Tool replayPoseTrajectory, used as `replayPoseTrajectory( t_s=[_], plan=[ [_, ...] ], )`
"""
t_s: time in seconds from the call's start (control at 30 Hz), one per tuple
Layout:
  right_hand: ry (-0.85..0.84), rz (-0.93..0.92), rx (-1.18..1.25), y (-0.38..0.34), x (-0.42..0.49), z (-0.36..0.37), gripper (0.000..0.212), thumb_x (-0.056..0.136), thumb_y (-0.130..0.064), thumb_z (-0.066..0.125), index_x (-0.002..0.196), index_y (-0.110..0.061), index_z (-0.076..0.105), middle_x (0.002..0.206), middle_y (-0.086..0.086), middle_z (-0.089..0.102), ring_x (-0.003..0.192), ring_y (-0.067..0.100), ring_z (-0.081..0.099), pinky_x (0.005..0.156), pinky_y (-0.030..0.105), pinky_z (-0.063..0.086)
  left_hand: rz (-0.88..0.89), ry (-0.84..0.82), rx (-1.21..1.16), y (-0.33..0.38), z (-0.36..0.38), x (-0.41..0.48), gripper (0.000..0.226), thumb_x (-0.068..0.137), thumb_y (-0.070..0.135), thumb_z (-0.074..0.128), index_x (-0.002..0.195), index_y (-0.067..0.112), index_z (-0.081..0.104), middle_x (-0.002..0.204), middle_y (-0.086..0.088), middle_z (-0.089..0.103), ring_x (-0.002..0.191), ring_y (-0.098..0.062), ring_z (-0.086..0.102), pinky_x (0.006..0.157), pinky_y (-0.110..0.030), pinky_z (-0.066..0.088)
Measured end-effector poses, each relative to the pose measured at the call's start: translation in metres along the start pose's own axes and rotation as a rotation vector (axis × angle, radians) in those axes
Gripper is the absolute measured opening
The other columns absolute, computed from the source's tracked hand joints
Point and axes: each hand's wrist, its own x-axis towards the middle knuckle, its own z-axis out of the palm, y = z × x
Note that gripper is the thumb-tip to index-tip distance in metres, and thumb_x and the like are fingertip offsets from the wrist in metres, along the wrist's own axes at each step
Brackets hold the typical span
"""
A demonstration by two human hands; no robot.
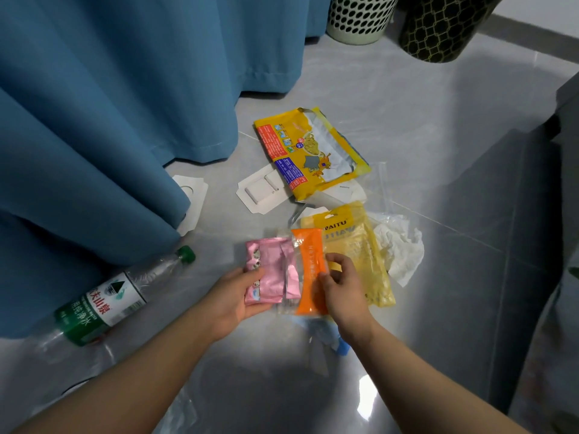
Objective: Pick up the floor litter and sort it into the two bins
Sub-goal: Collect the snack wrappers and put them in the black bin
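Note:
My left hand point(233, 294) grips a pink snack wrapper point(275, 270) above the grey floor, thumb on top. My right hand point(343, 285) pinches an orange wrapper point(308, 264) right beside the pink one. Under my right hand lies a translucent yellow bag point(363, 245). A large yellow food packet point(308, 148) lies farther away, with white card pieces point(260, 191) next to it. A crumpled white tissue point(399, 249) sits to the right. A clear plastic bottle point(109, 296) with a green label lies at the left. A white perforated bin point(357, 20) and a black patterned bin point(438, 29) stand at the top.
A blue curtain point(109, 120) hangs down to the floor along the left. Another white card piece point(194, 202) peeks out from under its hem. Dark furniture point(564, 183) stands at the right edge. Something blue point(340, 344) and clear plastic film lie below my right wrist.

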Motion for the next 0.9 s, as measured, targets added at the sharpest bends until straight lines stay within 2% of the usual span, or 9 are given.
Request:
replayPoseTrajectory(
  t_s=[0.2,0.3,0.33,0.4,0.5,0.6,0.73,0.83,0.9],
  plan=[
    [-0.141,0.033,0.058,-0.006,-0.003,0.003,0.027,0.098,-0.003,0.039,0.112,-0.023,0.05,0.087,0.004,0.063,0.068,0.015,0.059,0.056,0.023,0.051,0.06,0.084,0.136,-0.006,0.01,0.006,0.016,0.091,0.0,0.055,0.094,0.016,0.055,0.097,-0.01,0.067,0.08,-0.024,0.065,0.075,-0.039,0.053],
    [-0.171,0.023,0.007,-0.002,-0.002,0.0,0.017,0.099,-0.014,0.044,0.106,-0.024,0.057,0.091,0.003,0.065,0.075,0.015,0.06,0.063,0.02,0.051,0.063,0.094,0.201,-0.009,0.01,0.009,0.023,0.091,-0.001,0.055,0.106,0.016,0.059,0.106,-0.01,0.067,0.087,-0.026,0.066,0.078,-0.039,0.054],
    [-0.125,-0.018,-0.044,0.001,-0.001,-0.001,0.014,0.097,-0.017,0.048,0.103,-0.025,0.059,0.094,0.001,0.066,0.082,0.016,0.061,0.07,0.021,0.05,0.062,0.108,0.221,-0.01,0.011,0.01,0.027,0.091,0.001,0.056,0.114,0.015,0.058,0.11,-0.009,0.067,0.091,-0.027,0.066,0.081,-0.04,0.055],
    [0.106,-0.143,-0.32,0.007,0.005,-0.007,0.016,0.093,-0.019,0.054,0.107,-0.022,0.061,0.105,-0.001,0.065,0.102,0.021,0.059,0.087,0.03,0.047,0.071,0.145,0.265,-0.01,0.011,0.012,0.032,0.091,0.005,0.057,0.123,0.014,0.057,0.116,-0.009,0.066,0.099,-0.028,0.066,0.086,-0.042,0.055],
    [0.463,-0.149,-0.724,0.007,0.012,-0.023,0.039,0.085,-0.027,0.059,0.124,-0.022,0.054,0.135,0.001,0.049,0.122,0.028,0.046,0.103,0.04,0.033,0.112,0.195,0.32,-0.01,0.013,0.014,0.027,0.092,0.006,0.056,0.118,0.013,0.057,0.115,-0.007,0.065,0.101,-0.028,0.065,0.086,-0.04,0.054],
    [0.491,-0.006,-0.75,0.006,0.013,-0.034,0.059,0.08,-0.03,0.064,0.135,-0.027,0.041,0.15,0.002,0.029,0.133,0.03,0.032,0.11,0.042,0.023,0.179,0.211,0.352,-0.01,0.017,0.018,0.018,0.093,0.005,0.054,0.106,0.017,0.055,0.113,-0.007,0.065,0.098,-0.024,0.064,0.087,-0.037,0.052],
    [0.415,0.057,-0.767,0.015,0.017,-0.035,0.066,0.082,-0.026,0.06,0.141,-0.03,0.03,0.135,0.008,0.044,0.124,0.031,0.042,0.104,0.042,0.031,0.214,0.174,0.368,-0.013,0.025,0.022,0.023,0.096,0.012,0.05,0.117,0.016,0.056,0.118,-0.004,0.065,0.103,-0.022,0.064,0.093,-0.039,0.051],
    [0.347,-0.025,-0.429,0.015,0.014,-0.031,0.064,0.083,-0.019,0.06,0.14,-0.029,0.031,0.112,0.004,0.058,0.105,0.029,0.056,0.089,0.039,0.045,0.201,0.15,0.164,-0.01,0.028,0.026,0.023,0.098,0.011,0.046,0.117,0.016,0.057,0.11,-0.006,0.067,0.095,-0.022,0.065,0.09,-0.038,0.05],
    [0.303,-0.045,-0.272,0.012,0.012,-0.025,0.058,0.088,-0.013,0.056,0.14,-0.024,0.033,0.093,-0.001,0.056,0.092,0.025,0.056,0.083,0.035,0.045,0.206,0.138,0.046,-0.003,0.029,0.027,0.017,0.098,0.012,0.045,0.106,0.016,0.06,0.101,-0.003,0.068,0.087,-0.018,0.065,0.084,-0.033,0.051]
  ],
)
